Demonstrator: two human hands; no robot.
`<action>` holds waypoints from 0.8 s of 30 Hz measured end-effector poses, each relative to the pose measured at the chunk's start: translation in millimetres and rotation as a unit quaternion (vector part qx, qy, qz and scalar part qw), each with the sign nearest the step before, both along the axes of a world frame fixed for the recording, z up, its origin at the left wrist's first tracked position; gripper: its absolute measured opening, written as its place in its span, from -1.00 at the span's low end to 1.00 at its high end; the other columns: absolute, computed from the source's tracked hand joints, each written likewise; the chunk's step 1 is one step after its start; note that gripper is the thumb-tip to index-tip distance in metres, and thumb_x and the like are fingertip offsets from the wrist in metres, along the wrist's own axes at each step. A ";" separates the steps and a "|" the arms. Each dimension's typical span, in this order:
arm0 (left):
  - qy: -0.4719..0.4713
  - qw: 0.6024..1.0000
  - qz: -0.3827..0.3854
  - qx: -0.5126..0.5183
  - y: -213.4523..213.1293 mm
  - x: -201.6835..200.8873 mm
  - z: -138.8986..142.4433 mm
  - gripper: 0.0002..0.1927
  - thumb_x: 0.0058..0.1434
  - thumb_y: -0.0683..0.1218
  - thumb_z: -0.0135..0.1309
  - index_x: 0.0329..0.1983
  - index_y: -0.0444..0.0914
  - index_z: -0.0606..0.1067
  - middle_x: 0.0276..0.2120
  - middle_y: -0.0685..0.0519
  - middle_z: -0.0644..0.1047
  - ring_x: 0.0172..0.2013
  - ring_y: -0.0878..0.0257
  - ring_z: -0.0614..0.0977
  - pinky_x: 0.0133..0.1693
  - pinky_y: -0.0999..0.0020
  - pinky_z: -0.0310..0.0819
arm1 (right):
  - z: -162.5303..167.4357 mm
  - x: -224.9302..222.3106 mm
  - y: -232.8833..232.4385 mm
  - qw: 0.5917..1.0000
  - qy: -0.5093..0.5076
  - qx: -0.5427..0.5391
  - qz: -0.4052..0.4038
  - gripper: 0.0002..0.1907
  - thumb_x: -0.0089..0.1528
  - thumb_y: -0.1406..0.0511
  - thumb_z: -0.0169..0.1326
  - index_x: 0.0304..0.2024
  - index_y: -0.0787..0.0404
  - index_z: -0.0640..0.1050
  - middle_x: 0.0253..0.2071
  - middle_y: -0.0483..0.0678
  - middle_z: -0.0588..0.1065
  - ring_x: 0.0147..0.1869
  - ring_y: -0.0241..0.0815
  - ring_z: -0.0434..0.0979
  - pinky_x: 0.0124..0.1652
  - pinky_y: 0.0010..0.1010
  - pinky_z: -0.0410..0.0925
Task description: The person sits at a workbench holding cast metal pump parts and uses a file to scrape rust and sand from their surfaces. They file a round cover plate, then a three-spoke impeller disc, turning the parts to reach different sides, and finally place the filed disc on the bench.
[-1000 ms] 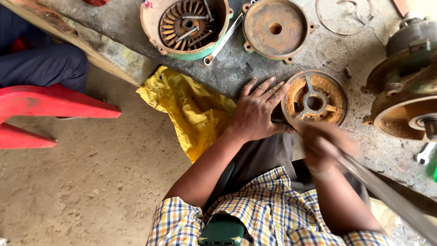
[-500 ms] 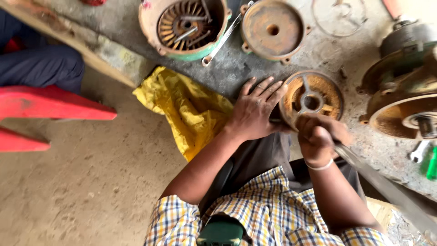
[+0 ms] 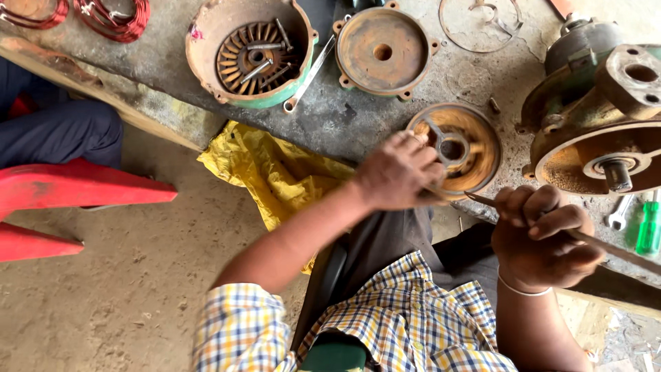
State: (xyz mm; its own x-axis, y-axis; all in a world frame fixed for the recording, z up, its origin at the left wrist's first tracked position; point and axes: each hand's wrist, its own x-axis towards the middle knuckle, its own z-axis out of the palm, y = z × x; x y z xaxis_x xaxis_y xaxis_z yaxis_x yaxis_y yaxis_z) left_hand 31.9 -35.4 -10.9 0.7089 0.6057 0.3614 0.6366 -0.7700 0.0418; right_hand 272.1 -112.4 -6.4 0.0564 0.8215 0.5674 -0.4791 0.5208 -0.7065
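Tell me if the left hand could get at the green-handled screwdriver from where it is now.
Probably not directly. The left hand rests on the rusty round cover, while the green-handled screwdriver lies far right, beyond the right hand and its long metal tool, which cross the path.

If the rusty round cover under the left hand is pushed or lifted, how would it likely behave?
The rusty round cover looks like thick cast metal, so probably stiff and heavy for its size. It lies flat on the bench, so unlikely to tip, though the left hand resting on it suggests it could slide or turn. Its rough rust should grip well.
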 end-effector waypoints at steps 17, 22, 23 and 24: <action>-0.131 0.989 0.062 -0.029 -5.9 -21.9 -7.5 -0.28 0.23 0.53 -0.09 -0.05 -0.14 0.59 0.17 -0.03 0.50 0.36 0.06 0.39 0.38 -0.15 0.09 | 11.0 -27.4 13.0 0.994 -0.031 0.058 0.082 -0.51 0.37 0.02 0.05 -0.50 0.10 0.25 -0.59 -0.17 0.15 -0.57 -0.30 0.04 -0.46 -0.36 0.03; -0.160 0.985 0.065 -0.001 -15.6 -5.0 -6.4 -0.34 0.26 0.49 -0.09 -0.10 -0.14 0.57 0.02 0.04 0.53 0.23 0.04 0.47 0.15 -0.07 0.22 | 16.8 -21.0 4.9 0.999 0.027 0.030 0.034 -0.50 0.45 0.06 -0.03 -0.52 0.09 0.22 -0.66 -0.20 0.13 -0.62 -0.35 0.04 -0.50 -0.45 0.07; -0.163 0.984 0.070 0.004 -17.9 -1.1 -6.9 -0.35 0.27 0.48 -0.08 -0.11 -0.13 0.57 -0.01 0.04 0.53 0.20 0.04 0.48 0.11 -0.05 0.22 | 18.9 -19.9 3.1 0.999 0.022 0.049 0.002 -0.51 0.44 0.08 -0.05 -0.55 0.07 0.19 -0.68 -0.23 0.12 -0.64 -0.37 0.02 -0.53 -0.47 0.07; -0.170 0.982 0.077 0.009 -19.8 1.9 -7.6 -0.37 0.27 0.47 -0.07 -0.09 -0.14 0.57 0.00 0.04 0.53 0.21 0.06 0.48 0.12 -0.04 0.22 | 21.1 -19.9 1.2 0.997 0.017 0.068 -0.031 -0.51 0.43 0.11 -0.06 -0.57 0.05 0.17 -0.70 -0.26 0.10 -0.66 -0.40 0.01 -0.56 -0.49 0.07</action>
